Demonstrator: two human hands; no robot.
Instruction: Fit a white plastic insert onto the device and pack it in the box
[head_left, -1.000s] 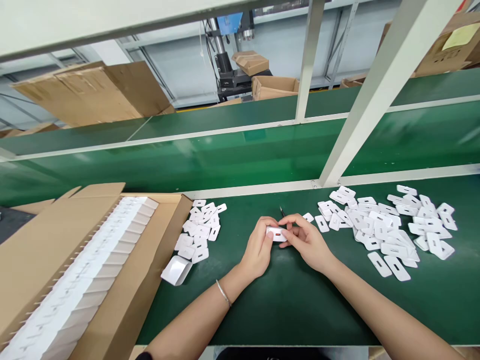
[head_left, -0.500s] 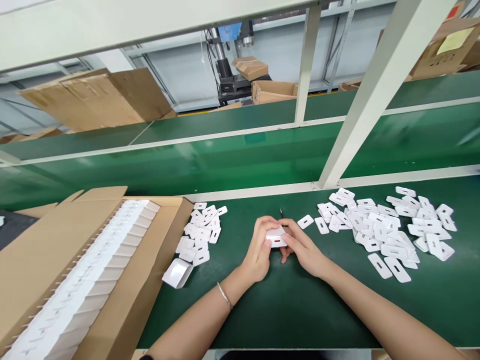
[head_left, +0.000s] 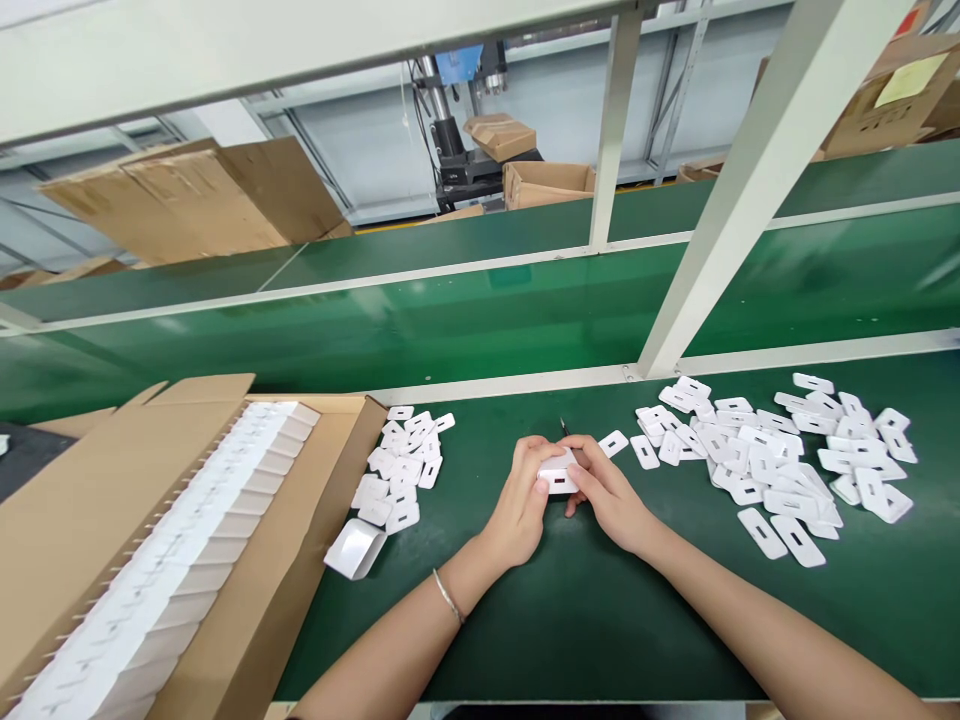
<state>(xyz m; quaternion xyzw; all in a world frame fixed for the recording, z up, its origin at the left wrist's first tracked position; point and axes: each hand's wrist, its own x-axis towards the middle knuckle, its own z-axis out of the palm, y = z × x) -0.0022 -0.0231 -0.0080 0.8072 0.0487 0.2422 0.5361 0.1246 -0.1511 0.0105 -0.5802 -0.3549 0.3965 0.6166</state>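
A small white plastic housing [head_left: 559, 473] with a red-lined slot on its near face sits between both hands over the green mat [head_left: 600, 600]. My left hand [head_left: 521, 500] grips its left side with curled fingers. My right hand [head_left: 611, 495] closes on its right side, thumb on top. A pile of flat white slotted plates [head_left: 772, 450] lies to the right of my hands. A smaller heap of the same plates [head_left: 401, 465] lies to the left.
An open cardboard box [head_left: 172, 560] holding rows of white housings fills the lower left. One loose white housing [head_left: 354, 546] lies beside it. A thin dark pointed tool [head_left: 563, 427] rests just behind my hands. A white frame post [head_left: 739, 190] rises behind the mat.
Both hands have drawn closer together and slightly nearer to me, and the housing has been turned so that its slotted face points toward me.
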